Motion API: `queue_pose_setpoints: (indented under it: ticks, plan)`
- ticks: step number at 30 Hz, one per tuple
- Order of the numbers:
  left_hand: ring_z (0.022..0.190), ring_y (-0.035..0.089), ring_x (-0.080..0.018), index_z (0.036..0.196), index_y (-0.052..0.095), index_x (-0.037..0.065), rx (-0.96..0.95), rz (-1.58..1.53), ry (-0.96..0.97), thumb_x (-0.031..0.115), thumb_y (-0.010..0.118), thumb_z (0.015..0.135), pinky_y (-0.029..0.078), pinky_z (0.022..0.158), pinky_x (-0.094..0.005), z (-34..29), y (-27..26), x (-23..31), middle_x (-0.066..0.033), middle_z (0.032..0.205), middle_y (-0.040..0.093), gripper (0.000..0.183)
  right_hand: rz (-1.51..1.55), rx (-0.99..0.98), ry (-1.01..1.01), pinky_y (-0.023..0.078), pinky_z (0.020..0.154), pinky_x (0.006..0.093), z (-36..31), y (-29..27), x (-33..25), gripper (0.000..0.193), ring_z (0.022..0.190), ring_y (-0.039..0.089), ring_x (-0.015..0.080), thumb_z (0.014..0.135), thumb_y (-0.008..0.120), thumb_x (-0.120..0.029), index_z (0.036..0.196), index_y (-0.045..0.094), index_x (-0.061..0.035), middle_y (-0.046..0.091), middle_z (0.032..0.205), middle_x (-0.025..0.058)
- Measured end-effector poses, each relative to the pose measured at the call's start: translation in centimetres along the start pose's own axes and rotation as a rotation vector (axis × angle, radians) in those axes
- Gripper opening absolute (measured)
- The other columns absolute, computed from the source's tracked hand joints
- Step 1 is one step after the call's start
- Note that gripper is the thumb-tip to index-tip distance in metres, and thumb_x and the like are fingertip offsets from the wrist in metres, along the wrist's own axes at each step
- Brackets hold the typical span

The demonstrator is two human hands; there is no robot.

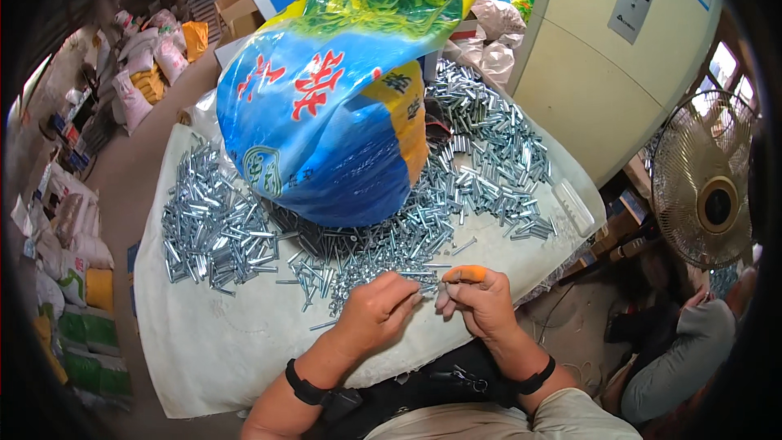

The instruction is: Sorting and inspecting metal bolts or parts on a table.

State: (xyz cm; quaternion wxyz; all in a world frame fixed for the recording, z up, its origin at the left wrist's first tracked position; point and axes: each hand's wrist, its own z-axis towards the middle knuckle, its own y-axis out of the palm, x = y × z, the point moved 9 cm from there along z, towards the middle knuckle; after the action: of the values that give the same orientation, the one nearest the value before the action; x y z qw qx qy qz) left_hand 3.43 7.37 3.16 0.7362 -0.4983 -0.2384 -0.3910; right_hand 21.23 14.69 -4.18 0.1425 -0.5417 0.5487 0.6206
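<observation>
Over the near part of the table, my left hand (pixel 380 310) and my right hand (pixel 481 300) are close together, both with fingers pinched. An orange finger cover (pixel 464 275) is on one finger of the right hand. What is in either pinch is too small to make out. Just beyond my fingertips spreads a heap of small shiny metal parts (pixel 371 277). Long thin bolts and sleeves lie in a pile (pixel 216 224) at the left, and tube-like sleeves (pixel 501 167) are heaped at the right. One loose bolt (pixel 464 245) lies beyond the right hand.
A large blue, yellow and green printed sack (pixel 326 130) rests on the pale covered table (pixel 204 342), hiding its middle. A white plastic strip (pixel 573 207) lies at the right edge. Beyond stand a cream cabinet (pixel 603 57) and a fan (pixel 713 187). Someone's grey-clothed leg (pixel 680 358) shows at right.
</observation>
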Motion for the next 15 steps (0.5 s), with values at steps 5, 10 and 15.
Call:
queue_pose_setpoints:
  ticks: [5, 10, 15]
  plan:
    - [0.079, 0.075, -0.0280, 0.117, 0.081, 0.003, 0.031, 0.065, 0.078, -0.001, 0.085, 0.094, 0.059, 0.068, -0.0367, 0.5, 0.2, 1.0, -0.0125, 0.095, 0.076, 0.023, 0.052, -0.005, -0.030, 0.065, 0.068, 0.0311, 0.3, -0.2, 0.3, 0.018, 0.079, 0.079, 0.0244, 0.103, 0.070, 0.006, 0.119, 0.076, 0.0078, 0.081, 0.097, 0.0220]
    - [0.077, 0.075, -0.0273, 0.116, 0.082, 0.005, -0.012, 0.131, 0.023, -0.002, 0.086, 0.091, 0.059, 0.066, -0.0364, 1.0, 0.6, 1.8, -0.0121, 0.095, 0.076, 0.026, -0.197, -0.055, -0.077, 0.066, 0.074, 0.0303, 0.0, 0.7, -1.3, 0.017, 0.083, 0.079, 0.0204, 0.102, 0.067, 0.010, 0.118, 0.076, 0.0070, 0.080, 0.097, 0.0186]
    - [0.075, 0.074, -0.0274, 0.114, 0.083, 0.005, -0.022, 0.185, -0.009, -0.002, 0.087, 0.090, 0.058, 0.065, -0.0361, 1.5, 1.3, 2.6, -0.0119, 0.094, 0.076, 0.026, -0.592, -0.211, -0.379, 0.065, 0.080, 0.0276, -0.3, 1.6, -4.1, 0.024, 0.088, 0.077, 0.0127, 0.102, 0.062, 0.014, 0.123, 0.072, 0.0064, 0.081, 0.103, 0.0113]
